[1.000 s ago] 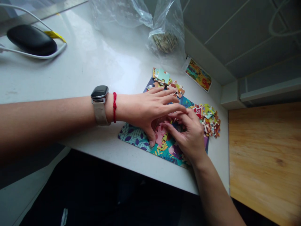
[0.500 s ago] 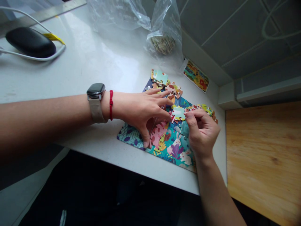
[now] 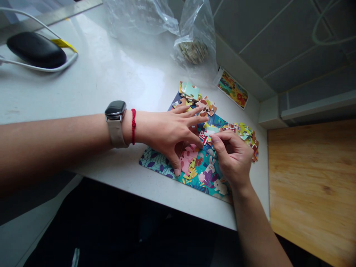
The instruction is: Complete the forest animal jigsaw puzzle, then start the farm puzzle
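A colourful jigsaw puzzle (image 3: 205,180) with rabbits, leaves and a pink animal lies on the white table. My left hand (image 3: 169,129) rests over its left part with the fingers spread. Between the thumb and forefinger of my right hand (image 3: 233,155) is a pale green puzzle piece (image 3: 211,130), held low over the puzzle beside a red-and-white barn part. Several loose pieces (image 3: 191,91) are heaped at the puzzle's far edge, and another pile (image 3: 249,135) lies beyond my right hand. My palms hide part of the picture.
At the back, a clear plastic bag (image 3: 194,48) holds a stack of pieces. A small picture card (image 3: 233,88) lies near the wall. On the far left are a black mouse-shaped object (image 3: 36,50) and a white cable (image 3: 65,66). A wooden board (image 3: 311,178) is at the right.
My right hand has moved slightly left with the pale green piece, bringing it nearer the barn part. More of the right-hand pile shows. My left hand has shifted a little to the right.
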A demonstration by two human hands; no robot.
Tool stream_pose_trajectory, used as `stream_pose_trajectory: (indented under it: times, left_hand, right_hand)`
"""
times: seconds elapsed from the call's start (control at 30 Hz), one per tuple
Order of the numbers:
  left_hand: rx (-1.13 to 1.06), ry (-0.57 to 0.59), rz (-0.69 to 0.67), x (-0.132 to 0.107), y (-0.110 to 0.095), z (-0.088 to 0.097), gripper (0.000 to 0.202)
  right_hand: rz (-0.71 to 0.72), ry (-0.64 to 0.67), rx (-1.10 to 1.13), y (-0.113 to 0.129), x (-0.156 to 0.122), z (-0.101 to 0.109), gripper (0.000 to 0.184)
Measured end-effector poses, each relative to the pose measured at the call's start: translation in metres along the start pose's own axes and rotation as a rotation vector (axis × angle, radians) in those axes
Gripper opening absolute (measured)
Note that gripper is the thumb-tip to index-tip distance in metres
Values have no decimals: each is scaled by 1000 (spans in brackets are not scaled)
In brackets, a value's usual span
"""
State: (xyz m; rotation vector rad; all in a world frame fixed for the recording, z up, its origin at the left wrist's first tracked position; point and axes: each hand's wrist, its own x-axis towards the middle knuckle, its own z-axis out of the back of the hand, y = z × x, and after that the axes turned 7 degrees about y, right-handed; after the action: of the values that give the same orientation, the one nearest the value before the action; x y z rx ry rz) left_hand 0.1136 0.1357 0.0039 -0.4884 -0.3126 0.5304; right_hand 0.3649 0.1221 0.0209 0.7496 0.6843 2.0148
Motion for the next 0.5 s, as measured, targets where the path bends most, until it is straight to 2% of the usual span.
stream_pose_trajectory:
  times: [0.13,0.23,0.33,0.4,0.5]
  left_hand:
    - [27,-28,15,0,4,10,69]
    - [33,-33,31,0,12,21,46]
    - [45,-55,65,1,18,29,26]
    - [41,-71,74,1,19,30,22]
    - [16,-68,57,2,18,30,27]
  right_hand:
    - [1,1,-16,-1,-1,1,17]
    - [36,19,-26,1,-1,3,15]
    - [130,112,-105,7,-2,4,11]
    - [220,209,-196,12,-3,4,28]
    - [319,343,-285,17,-4,1,50]
